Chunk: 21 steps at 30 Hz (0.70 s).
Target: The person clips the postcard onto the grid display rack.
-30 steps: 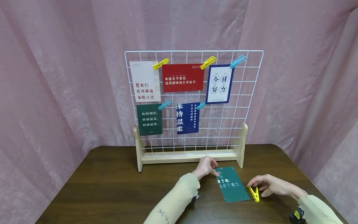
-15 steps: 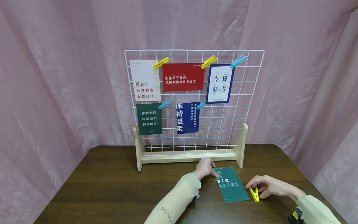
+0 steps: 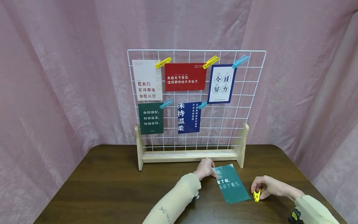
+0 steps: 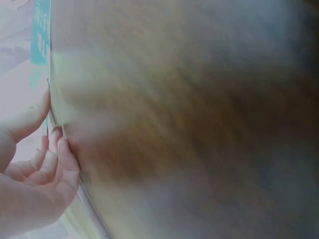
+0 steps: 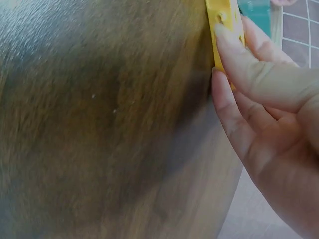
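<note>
A green card [image 3: 231,186] with white lettering is at the table's front right, its upper left edge pinched between the thumb and fingers of my left hand [image 3: 205,168]. In the left wrist view the left thumb and fingertips [image 4: 70,154] meet at the card's edge, where a teal strip of the card [image 4: 41,40] shows. To the right of the card, my right hand [image 3: 267,186] pinches a yellow clothespin [image 3: 256,196] close over the table. Thumb and fingers squeeze the clothespin [image 5: 227,20] in the right wrist view.
Behind the card stands a white wire grid [image 3: 221,124] on a wooden base [image 3: 190,158]. Clipped to it are several cards, among them a red card [image 3: 185,85] and a blue card [image 3: 189,124], with yellow and blue clothespins. A pink curtain [image 3: 70,77] hangs behind the brown table [image 3: 112,186].
The right fingers have closed round the yellow clothespin, whose spread legs now mostly lie behind them. The green card's far edge has risen slightly at the left hand.
</note>
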Available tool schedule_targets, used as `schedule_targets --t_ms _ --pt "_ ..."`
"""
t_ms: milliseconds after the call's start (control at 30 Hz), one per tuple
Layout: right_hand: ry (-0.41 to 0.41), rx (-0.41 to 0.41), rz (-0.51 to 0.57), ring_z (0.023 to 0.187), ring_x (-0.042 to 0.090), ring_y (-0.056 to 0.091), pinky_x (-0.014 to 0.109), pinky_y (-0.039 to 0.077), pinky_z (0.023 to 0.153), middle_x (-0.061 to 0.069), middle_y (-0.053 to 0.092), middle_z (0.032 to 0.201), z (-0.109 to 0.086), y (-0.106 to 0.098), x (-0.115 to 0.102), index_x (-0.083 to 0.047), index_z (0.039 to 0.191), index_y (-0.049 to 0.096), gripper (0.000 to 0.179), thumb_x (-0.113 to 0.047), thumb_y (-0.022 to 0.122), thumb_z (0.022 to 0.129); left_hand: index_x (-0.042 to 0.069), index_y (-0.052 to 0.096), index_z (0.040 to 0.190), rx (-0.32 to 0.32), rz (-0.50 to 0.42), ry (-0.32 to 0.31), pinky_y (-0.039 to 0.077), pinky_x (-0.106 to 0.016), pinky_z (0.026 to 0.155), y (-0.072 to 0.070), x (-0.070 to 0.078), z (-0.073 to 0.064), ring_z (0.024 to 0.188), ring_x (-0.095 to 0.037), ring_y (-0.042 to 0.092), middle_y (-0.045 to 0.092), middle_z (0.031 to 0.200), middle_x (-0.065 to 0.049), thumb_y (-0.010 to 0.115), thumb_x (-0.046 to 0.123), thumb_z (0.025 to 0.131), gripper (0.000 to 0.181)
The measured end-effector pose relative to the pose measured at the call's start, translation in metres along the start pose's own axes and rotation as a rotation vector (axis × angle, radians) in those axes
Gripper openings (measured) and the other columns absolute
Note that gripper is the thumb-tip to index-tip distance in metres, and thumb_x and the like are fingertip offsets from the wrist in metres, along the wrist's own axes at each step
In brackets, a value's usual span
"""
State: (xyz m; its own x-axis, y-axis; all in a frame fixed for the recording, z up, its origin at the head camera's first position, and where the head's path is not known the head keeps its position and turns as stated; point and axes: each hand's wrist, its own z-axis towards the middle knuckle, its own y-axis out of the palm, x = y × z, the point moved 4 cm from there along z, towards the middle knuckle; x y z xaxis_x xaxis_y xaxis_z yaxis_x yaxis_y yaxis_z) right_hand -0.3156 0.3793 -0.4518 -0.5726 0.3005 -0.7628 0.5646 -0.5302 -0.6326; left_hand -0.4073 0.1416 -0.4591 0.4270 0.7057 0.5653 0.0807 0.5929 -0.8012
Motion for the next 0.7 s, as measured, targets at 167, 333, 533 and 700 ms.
schedule_targets --t_ms 167,333,533,700 --pt "0.010 0.041 -0.056 0.069 0.019 0.052 0.027 0.045 0.055 0.009 0.057 0.080 -0.003 -0.002 0.003 -0.002 0.089 0.061 0.032 0.006 0.072 0.060 0.003 0.061 0.070 0.034 -0.130 0.040 0.040 -0.018 0.053 -0.006 -0.002 0.002 0.052 -0.006 0.045 0.053 0.056 0.006 0.090 0.010 0.046 0.038" --pt "-0.021 0.120 -0.165 0.068 0.021 0.048 0.030 0.041 0.055 0.009 0.053 0.080 -0.007 -0.006 0.003 -0.007 0.085 0.062 0.028 -0.002 0.077 0.062 -0.001 0.057 0.073 0.007 -0.383 -0.006 0.043 -0.018 0.049 -0.010 -0.003 0.006 0.044 -0.004 0.047 0.050 0.051 0.005 0.084 -0.005 0.053 0.034" --pt "-0.016 0.137 -0.102 0.081 0.020 0.055 0.032 0.048 0.066 0.014 0.058 0.090 -0.008 -0.012 -0.002 -0.002 0.090 0.062 0.018 -0.001 0.070 0.074 -0.008 0.055 0.078 -0.029 -0.700 -0.036 0.050 -0.027 0.046 -0.020 0.001 0.009 0.045 -0.014 0.054 0.047 0.057 -0.003 0.071 -0.023 0.059 0.029" --pt "0.049 0.199 -0.061 0.076 0.013 0.057 0.027 0.048 0.062 0.011 0.061 0.087 -0.009 -0.020 -0.007 0.008 0.096 0.058 0.017 0.001 0.063 0.082 -0.009 0.058 0.081 -0.004 -0.697 0.030 0.050 -0.027 0.047 -0.037 0.011 0.012 0.048 -0.015 0.057 0.051 0.061 -0.006 0.071 -0.023 0.059 0.030"
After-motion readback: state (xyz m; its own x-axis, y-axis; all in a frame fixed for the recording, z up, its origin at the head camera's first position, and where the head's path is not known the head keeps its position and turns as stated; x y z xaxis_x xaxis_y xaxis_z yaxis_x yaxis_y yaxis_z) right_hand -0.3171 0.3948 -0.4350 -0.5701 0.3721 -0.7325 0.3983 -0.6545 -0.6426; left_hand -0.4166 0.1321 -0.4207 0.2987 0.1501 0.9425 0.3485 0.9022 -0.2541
